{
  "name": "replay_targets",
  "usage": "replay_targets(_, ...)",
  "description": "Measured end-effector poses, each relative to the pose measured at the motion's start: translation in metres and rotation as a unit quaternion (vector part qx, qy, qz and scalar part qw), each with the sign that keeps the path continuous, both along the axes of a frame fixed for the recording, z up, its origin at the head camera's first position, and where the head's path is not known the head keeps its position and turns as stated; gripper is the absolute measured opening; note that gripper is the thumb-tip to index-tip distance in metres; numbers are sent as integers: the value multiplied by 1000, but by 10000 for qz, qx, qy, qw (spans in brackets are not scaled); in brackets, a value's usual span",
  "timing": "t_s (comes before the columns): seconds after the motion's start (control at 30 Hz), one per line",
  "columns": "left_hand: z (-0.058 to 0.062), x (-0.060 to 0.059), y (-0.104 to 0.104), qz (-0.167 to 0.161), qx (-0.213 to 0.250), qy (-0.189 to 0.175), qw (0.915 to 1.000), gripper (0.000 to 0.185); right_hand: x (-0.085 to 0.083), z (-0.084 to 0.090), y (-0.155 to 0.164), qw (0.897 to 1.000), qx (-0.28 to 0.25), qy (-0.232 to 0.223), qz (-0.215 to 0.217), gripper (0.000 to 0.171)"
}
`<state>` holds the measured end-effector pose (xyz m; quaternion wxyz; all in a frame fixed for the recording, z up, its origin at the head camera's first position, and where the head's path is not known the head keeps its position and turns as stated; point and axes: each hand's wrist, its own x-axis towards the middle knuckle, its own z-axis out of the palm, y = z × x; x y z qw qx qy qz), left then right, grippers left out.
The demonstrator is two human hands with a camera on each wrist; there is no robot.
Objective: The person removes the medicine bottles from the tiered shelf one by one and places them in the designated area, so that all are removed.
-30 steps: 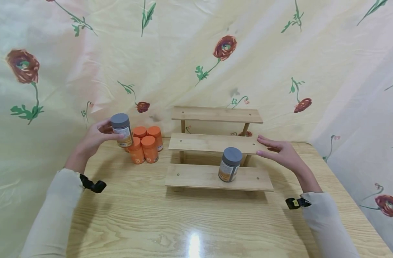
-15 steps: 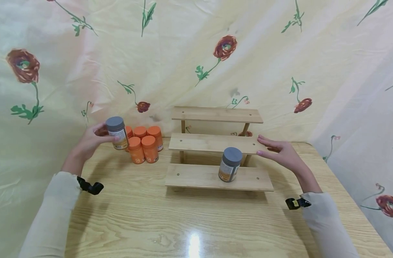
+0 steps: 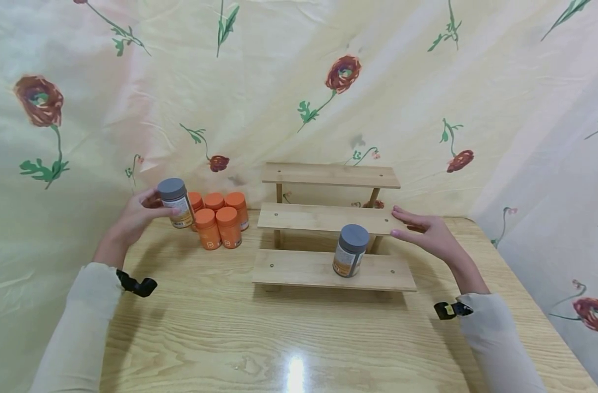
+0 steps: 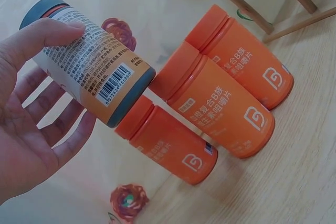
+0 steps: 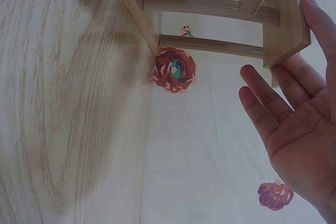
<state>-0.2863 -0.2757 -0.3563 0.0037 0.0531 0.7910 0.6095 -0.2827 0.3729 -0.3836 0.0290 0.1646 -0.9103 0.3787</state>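
Observation:
In the head view, my left hand grips a supplement jar with a grey lid, left of a cluster of orange jars. The left wrist view shows the thumb across the held jar's label, above a barcode. That jar seems lifted, standing in front of the orange ones from this side. My right hand holds the right end of the middle board of a three-step wooden rack, thumb at its front edge. A second grey-lidded jar stands upright on the lowest board.
The wood-grain table runs under everything, its right edge slanting toward the viewer. A flowered cloth hangs behind and at both sides. The rack's top board is at the back. Orange jars stand close together.
My left hand has moved slightly left and down with the grey-lidded jar, uncovering more of the orange jar behind it; in the last half second it barely shifts. The right hand and rack stay put.

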Motion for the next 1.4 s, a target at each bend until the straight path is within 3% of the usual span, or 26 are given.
replay_targets(0.3, -5, 0, -5, 56, -7, -75, 10000, 66, -1, -1, 0, 9999, 89, -17, -62, 52)
replay_targets(0.53, -16, 0, -10, 34, -203, 18, 9998, 62, 0, 0, -1, 9998, 132, -4, -114, 53)
replay_targets(0.77, -26, -5, -13, 123, -147, 2, 9998, 60, 1, 2, -3, 9999, 128, -4, -79, 53)
replay_targets(0.93, -32, -6, -15, 16, -116, 77, 9999, 60, 2, 4, -3, 9999, 107, -4, -60, 53)
replay_targets(1.4, -44, -5, -13, 97, -469, -285, 9984, 76, 1, 1, -3, 9998, 103, -42, -152, 52)
